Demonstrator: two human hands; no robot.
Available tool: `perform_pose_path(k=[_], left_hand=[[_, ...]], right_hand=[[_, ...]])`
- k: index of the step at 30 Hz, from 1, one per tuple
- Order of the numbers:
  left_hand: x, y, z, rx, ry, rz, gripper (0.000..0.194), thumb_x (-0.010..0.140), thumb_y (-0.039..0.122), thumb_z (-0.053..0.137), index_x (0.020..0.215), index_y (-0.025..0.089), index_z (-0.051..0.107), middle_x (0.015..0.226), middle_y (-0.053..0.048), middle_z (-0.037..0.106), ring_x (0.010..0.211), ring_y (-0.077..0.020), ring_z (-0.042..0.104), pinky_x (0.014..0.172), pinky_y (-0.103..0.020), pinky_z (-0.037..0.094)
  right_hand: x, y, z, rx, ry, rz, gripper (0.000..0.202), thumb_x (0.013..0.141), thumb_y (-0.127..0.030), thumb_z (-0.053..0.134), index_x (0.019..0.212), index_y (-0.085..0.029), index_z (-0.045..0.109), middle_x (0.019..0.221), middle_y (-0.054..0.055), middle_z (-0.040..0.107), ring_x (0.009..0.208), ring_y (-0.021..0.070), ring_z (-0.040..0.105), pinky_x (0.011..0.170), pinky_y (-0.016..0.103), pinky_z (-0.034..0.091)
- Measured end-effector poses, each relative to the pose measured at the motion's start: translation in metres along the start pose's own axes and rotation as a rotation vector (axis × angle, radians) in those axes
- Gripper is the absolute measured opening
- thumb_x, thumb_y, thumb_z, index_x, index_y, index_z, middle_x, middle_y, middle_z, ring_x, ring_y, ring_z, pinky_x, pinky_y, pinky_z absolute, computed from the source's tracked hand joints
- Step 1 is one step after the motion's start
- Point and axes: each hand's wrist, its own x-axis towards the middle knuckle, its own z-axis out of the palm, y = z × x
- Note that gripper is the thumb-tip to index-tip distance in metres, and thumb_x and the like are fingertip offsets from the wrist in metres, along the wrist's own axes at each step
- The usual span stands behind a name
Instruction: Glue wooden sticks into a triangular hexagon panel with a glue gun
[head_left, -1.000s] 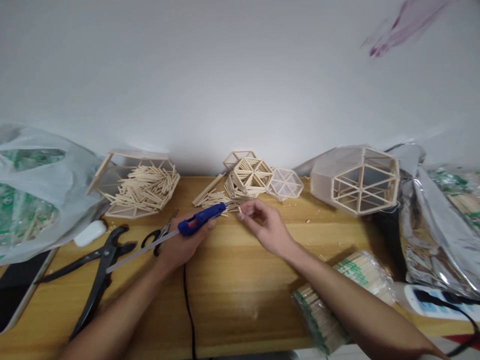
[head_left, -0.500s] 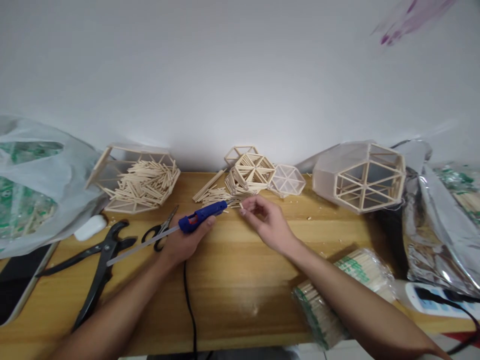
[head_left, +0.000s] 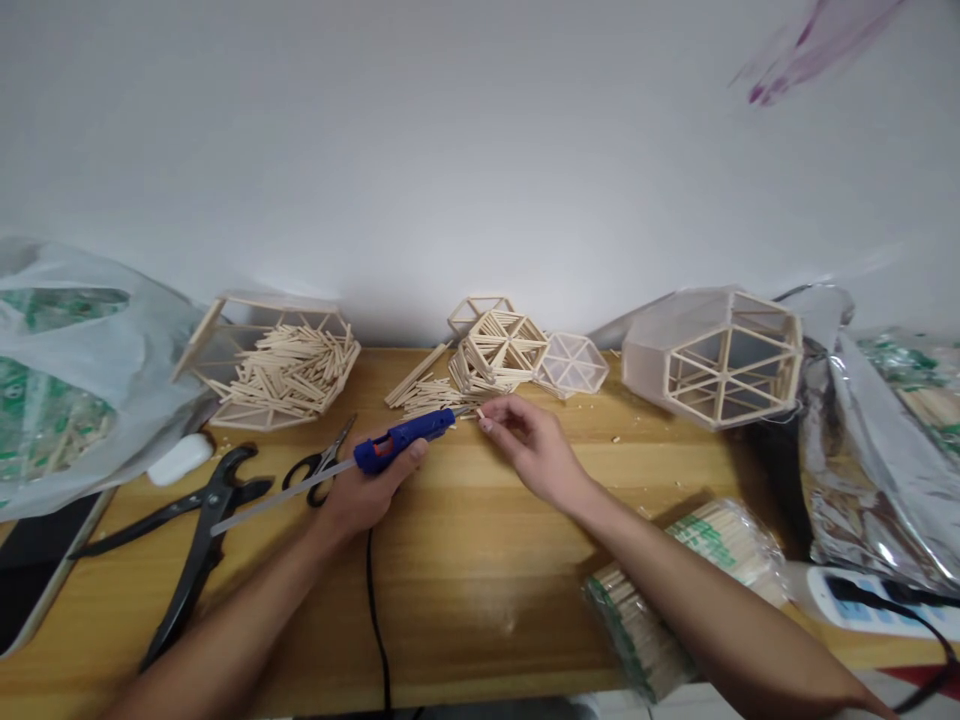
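My left hand (head_left: 367,492) is wrapped round a blue hot glue gun (head_left: 403,440), with a long clear glue stick (head_left: 281,497) trailing from its back end. The nozzle points right, close to the fingertips of my right hand (head_left: 534,440). Between that thumb and forefinger I pinch a short wooden stick (head_left: 481,412), its end close to the nozzle; whether they touch I cannot tell. Just behind lie loose cut sticks (head_left: 431,394) and a stack of hexagonal stick frames (head_left: 506,342). A small hexagon with a translucent covering (head_left: 574,362) leans beside the stack.
Black scissors (head_left: 322,462) and large black pliers (head_left: 206,510) lie at left, near a hexagonal holder (head_left: 262,415) full of sticks. A covered hexagonal frame (head_left: 652,360) stands at right. Bagged sticks (head_left: 645,625) lie under my right forearm, near a power strip (head_left: 862,605). A cable (head_left: 377,600) crosses the front.
The view has shifted very slightly. Both hands keep nearly the same place, with the glue gun's nozzle still beside the pinched stick.
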Motion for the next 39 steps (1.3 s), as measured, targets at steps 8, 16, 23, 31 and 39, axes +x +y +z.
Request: perform_pose_path(k=[8, 16, 23, 31, 39], left_hand=[[-0.001, -0.006, 0.001, -0.057, -0.015, 0.030, 0.048, 0.087, 0.053, 0.071, 0.056, 0.020, 0.055, 0.052, 0.002, 0.051, 0.050, -0.0123, 0.045, 0.050, -0.026, 0.037], [0.000, -0.013, 0.000, -0.140, -0.045, -0.017, 0.050, 0.084, 0.063, 0.071, 0.063, 0.018, 0.067, 0.061, -0.004, 0.064, 0.059, -0.0161, 0.056, 0.056, -0.028, 0.045], [0.005, -0.004, -0.001, -0.354, -0.138, -0.018, 0.058, 0.085, 0.069, 0.069, 0.062, 0.016, 0.068, 0.065, -0.006, 0.065, 0.059, -0.0152, 0.057, 0.058, -0.028, 0.046], [0.006, -0.001, -0.002, -0.521, -0.235, -0.063, 0.058, 0.085, 0.068, 0.069, 0.062, 0.015, 0.070, 0.060, -0.004, 0.061, 0.054, -0.0140, 0.055, 0.052, -0.026, 0.043], [0.007, -0.004, -0.003, -0.486, -0.236, -0.062, 0.057, 0.086, 0.066, 0.069, 0.060, 0.015, 0.068, 0.061, -0.005, 0.063, 0.056, -0.0149, 0.057, 0.054, -0.027, 0.044]], right_hand=[[-0.001, 0.002, 0.001, 0.005, 0.000, -0.007, 0.018, 0.094, -0.037, 0.068, 0.100, -0.019, 0.070, 0.092, 0.006, 0.074, 0.086, 0.0207, 0.068, 0.081, 0.034, 0.054], [0.000, 0.002, 0.002, 0.036, 0.000, -0.005, 0.018, 0.094, -0.037, 0.070, 0.100, -0.020, 0.070, 0.093, 0.006, 0.075, 0.087, 0.0210, 0.069, 0.083, 0.036, 0.054], [0.000, 0.001, 0.002, 0.052, 0.007, -0.011, 0.018, 0.093, -0.038, 0.071, 0.099, -0.021, 0.071, 0.094, 0.006, 0.075, 0.088, 0.0212, 0.069, 0.084, 0.037, 0.053], [0.000, 0.000, 0.003, 0.102, 0.007, 0.006, 0.021, 0.091, -0.040, 0.074, 0.099, -0.021, 0.070, 0.089, 0.004, 0.073, 0.084, 0.0207, 0.068, 0.080, 0.036, 0.054], [-0.001, -0.003, 0.004, 0.102, 0.001, -0.002, 0.020, 0.091, -0.040, 0.075, 0.097, -0.022, 0.070, 0.088, 0.004, 0.073, 0.083, 0.0200, 0.068, 0.079, 0.035, 0.053]])
